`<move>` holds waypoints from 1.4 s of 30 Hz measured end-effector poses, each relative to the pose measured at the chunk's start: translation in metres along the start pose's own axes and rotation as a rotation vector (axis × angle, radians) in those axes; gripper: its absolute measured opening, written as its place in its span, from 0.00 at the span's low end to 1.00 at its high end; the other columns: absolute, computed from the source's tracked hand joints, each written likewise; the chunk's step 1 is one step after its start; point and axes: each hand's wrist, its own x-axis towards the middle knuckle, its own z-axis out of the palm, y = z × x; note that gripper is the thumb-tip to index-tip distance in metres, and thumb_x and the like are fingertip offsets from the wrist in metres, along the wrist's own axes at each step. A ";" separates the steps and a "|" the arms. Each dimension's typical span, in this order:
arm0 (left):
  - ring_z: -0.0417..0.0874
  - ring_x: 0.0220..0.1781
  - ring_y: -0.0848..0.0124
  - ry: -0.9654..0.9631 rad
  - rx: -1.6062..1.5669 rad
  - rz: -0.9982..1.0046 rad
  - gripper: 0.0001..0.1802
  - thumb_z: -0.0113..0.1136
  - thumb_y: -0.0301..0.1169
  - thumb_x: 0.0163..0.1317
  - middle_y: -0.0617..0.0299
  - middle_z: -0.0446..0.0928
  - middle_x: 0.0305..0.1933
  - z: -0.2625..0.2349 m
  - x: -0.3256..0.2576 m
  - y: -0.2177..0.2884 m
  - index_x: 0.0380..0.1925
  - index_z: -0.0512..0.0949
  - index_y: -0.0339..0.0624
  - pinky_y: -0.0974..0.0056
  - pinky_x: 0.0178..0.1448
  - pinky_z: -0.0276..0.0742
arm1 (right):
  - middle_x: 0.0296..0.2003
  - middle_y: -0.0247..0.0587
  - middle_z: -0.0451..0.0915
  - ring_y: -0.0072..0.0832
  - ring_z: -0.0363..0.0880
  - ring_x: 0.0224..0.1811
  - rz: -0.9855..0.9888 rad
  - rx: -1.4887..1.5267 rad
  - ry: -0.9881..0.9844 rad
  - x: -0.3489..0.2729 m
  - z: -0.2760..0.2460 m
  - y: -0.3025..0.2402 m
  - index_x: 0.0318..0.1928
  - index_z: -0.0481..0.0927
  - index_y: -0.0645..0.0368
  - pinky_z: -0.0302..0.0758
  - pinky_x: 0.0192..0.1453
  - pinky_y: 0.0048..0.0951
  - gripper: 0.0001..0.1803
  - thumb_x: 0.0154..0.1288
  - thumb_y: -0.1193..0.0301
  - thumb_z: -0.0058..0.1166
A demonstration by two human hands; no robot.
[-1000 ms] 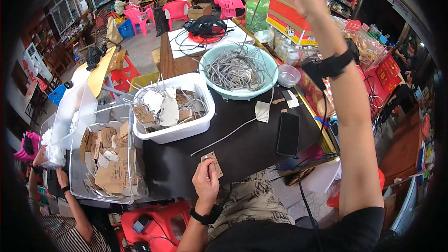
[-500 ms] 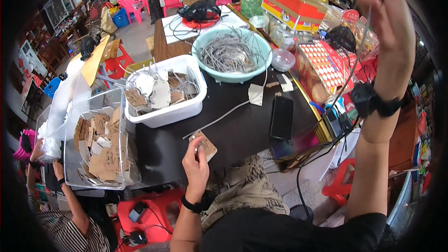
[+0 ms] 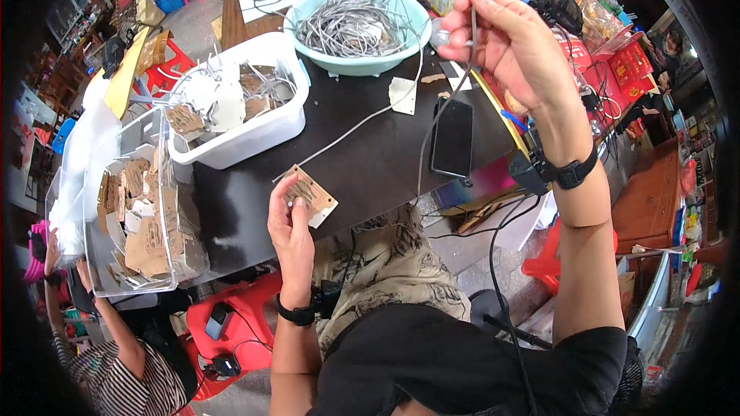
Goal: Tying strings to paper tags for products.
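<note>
My left hand [image 3: 291, 225] is closed on a brown cardboard tag [image 3: 314, 199] with small holes, held between thumb and fingers over the table's near edge. Raised at the right, my right hand [image 3: 515, 50] pinches a grey cord [image 3: 421, 162], which hangs down past the table edge. Another grey cord [image 3: 343, 135] runs across the table from beside the cardboard tag toward the teal basin [image 3: 358, 65], which is heaped with grey cords. A pale card piece [image 3: 402, 95] lies next to that cord.
A white tub [image 3: 250, 142] holds tags and cords. A clear plastic bin [image 3: 171, 266] beside it contains cardboard tags. A black phone [image 3: 452, 139] rests on the dark table [image 3: 370, 169]. At lower left, a co-worker's arm [image 3: 123, 331] reaches toward white material. Red stools [image 3: 250, 320] stand below.
My right hand has come down and leftward from high at the right, with the cord still in it. My left hand keeps hold of the cardboard tag. The view has shifted.
</note>
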 end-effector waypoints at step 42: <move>0.79 0.41 0.78 0.173 -0.263 0.029 0.08 0.60 0.32 0.70 0.65 0.81 0.40 0.005 0.012 0.029 0.39 0.83 0.39 0.69 0.47 0.75 | 0.24 0.49 0.81 0.35 0.82 0.26 0.259 -0.686 -0.319 -0.083 0.057 0.091 0.36 0.82 0.65 0.75 0.33 0.34 0.11 0.70 0.68 0.55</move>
